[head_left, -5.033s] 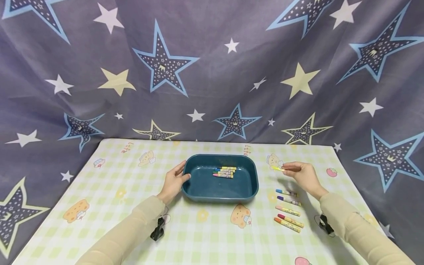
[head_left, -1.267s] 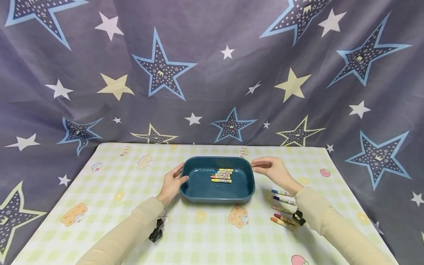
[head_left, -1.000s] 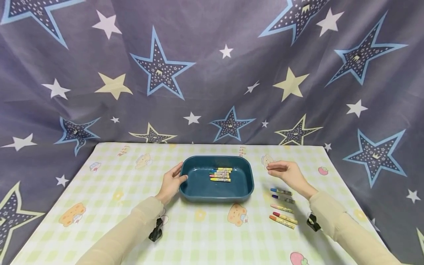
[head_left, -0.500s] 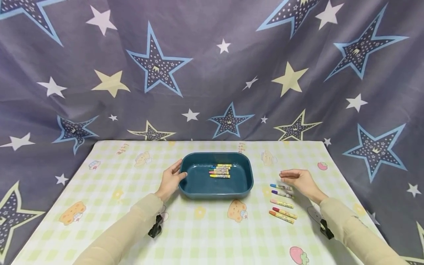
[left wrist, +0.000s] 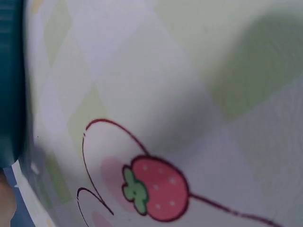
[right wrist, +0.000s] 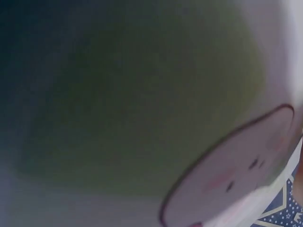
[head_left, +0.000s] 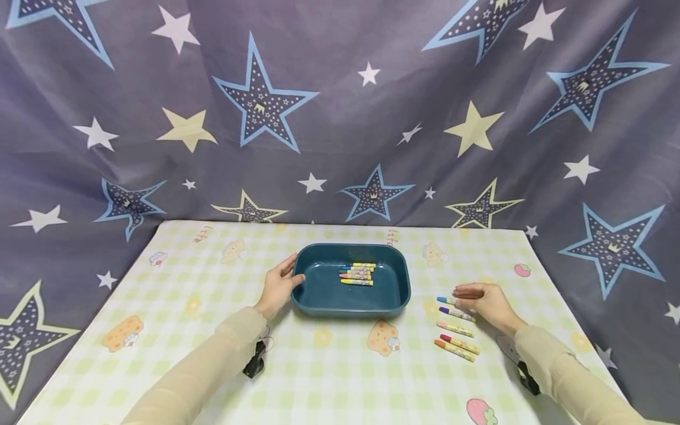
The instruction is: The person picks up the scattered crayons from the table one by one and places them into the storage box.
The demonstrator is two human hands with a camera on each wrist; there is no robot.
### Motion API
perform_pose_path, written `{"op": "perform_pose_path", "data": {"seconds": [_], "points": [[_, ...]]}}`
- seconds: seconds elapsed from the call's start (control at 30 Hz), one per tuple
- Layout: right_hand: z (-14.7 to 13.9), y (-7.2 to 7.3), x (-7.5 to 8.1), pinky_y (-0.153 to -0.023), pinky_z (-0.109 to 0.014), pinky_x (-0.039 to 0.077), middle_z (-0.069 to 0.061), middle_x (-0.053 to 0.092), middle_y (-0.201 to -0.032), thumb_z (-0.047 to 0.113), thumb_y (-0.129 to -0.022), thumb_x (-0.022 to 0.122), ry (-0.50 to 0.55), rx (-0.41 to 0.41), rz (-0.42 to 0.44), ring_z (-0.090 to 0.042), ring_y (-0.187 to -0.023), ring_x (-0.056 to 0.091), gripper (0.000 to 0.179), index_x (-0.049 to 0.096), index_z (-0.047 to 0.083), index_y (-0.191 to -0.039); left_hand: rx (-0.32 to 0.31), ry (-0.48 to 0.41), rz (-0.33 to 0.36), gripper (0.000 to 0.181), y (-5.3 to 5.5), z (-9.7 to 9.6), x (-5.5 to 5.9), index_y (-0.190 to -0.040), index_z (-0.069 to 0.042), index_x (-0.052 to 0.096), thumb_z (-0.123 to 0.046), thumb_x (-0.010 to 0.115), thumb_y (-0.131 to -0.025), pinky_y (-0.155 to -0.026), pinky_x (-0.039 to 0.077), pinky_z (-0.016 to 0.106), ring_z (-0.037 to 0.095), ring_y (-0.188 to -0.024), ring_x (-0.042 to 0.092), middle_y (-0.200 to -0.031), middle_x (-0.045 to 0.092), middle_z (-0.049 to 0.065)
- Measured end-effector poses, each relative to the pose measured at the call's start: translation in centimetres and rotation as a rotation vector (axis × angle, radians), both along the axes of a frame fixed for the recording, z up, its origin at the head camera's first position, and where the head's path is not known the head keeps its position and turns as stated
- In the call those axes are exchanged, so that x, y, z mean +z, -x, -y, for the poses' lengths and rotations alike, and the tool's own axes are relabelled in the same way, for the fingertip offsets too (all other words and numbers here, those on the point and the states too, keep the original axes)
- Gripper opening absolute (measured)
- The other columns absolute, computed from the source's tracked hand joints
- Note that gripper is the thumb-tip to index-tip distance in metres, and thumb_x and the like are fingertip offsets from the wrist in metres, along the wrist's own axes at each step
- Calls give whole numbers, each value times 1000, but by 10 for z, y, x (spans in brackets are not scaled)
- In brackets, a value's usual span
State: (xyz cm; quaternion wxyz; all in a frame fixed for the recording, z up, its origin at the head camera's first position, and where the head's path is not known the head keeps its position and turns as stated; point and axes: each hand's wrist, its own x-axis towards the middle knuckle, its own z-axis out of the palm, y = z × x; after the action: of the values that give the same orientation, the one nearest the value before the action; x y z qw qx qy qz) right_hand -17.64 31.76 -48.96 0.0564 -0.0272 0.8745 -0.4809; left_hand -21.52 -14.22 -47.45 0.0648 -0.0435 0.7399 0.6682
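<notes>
At the left end of the dark teal plastic tub (head_left: pixel 350 311), my left hand (head_left: pixel 277 288) grips the wall, thumb over the rim. A small group of crayons (head_left: pixel 357 282) lies inside the tub, a yellow one nearest me. On the table to the right, my right hand (head_left: pixel 489 304) is at a blue crayon (head_left: pixel 445 300), its fingers and thumb covering the right end. Whether they pinch it is hidden. Below lie a purple crayon (head_left: pixel 455 314), a pale pink crayon (head_left: pixel 455 329), a red crayon (head_left: pixel 460 344) and an orange crayon (head_left: pixel 454 350).
A checked cloth with cartoon prints covers the table (head_left: pixel 175 360). Behind it hangs a dark curtain (head_left: pixel 340 130) with stars. The tub's side (left wrist: pixel 10 85) shows at the edge of the left wrist view. The right wrist view is mostly shaded cloth (right wrist: pixel 142 113).
A yellow crayon held by my right hand earlier now lies in the tub. That hand has moved back right and down to the blue crayon. My left hand has stayed on the tub.
</notes>
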Motion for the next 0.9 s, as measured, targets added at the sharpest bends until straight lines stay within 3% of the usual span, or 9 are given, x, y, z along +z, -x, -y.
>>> {"op": "perform_pose_path", "data": {"seconds": [0.2,0.37,0.53,0.73,0.9], "points": [[2,-4,-2,-72,-13,52,-17,67,-106,9,-79,70,-82,19,-23,-8,-86,66,31,66,-1,-108,4,-7,0,61,-1,-2,-2,-141,-10,36,1,57,-85,-103,41,34,28,-131,37,-142,38,17],[5,0,-1,-59,-18,54,-19,68,-102,5,-81,67,-80,10,-28,-7,-77,66,25,67,-2,-105,21,-4,-3,61,1,0,-4,-140,-10,38,2,58,-84,-102,41,31,27,-130,39,-140,41,17],[5,2,0,-66,-16,55,-17,68,-101,3,-80,67,-122,1,-33,-9,-79,67,23,69,-1,-102,13,-15,5,62,0,0,-4,-141,-10,37,3,58,-84,-101,41,30,27,-131,38,-141,39,17],[7,6,4,-65,-15,53,-16,68,-102,5,-79,69,-168,-5,-47,-14,-83,66,23,70,0,-101,19,-11,-8,62,1,0,-2,-141,-9,37,3,57,-84,-100,42,28,28,-131,38,-141,39,18],[10,8,10,-67,-14,53,-18,67,-104,4,-79,68,-155,-5,-46,-11,-82,65,24,69,-1,-103,23,-6,-1,62,1,0,-3,-141,-9,37,4,57,-84,-101,41,28,27,-130,39,-141,40,17]]}}
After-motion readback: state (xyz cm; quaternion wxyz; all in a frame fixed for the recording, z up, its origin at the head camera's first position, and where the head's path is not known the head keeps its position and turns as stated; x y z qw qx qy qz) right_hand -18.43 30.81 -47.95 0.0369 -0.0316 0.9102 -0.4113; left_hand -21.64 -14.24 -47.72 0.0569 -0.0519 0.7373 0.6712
